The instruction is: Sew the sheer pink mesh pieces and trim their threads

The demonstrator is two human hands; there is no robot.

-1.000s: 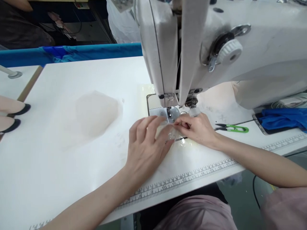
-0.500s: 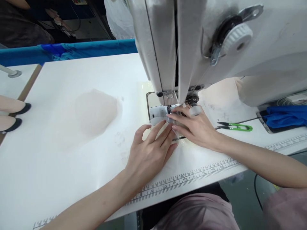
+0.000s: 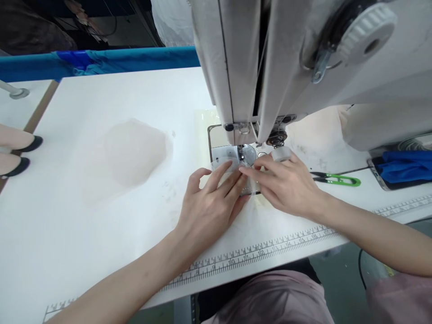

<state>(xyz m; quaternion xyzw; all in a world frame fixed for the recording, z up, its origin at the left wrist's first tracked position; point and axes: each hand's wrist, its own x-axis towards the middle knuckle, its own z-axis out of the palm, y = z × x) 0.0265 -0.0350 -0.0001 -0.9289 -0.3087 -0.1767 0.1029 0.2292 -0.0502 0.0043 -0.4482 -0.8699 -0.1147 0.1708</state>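
Sheer fabric pc (image 3: 220,164) lies abt 7 o'clock of presser ft (image 3: 240,154) on sewing machine (image 3: 238,67). L hand (image 3: 209,203) at its 7, fingers spread, tips on it; R hand (image 3: 293,185) at its 3, fingers curled, can't tell if gripping. Grn thread snips (image 3: 344,180) at R hand's 3.

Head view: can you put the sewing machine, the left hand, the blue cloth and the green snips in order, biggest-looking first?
1. Sewing machine, partly out of view
2. Left hand
3. Blue cloth, cut off at the edge
4. Green snips
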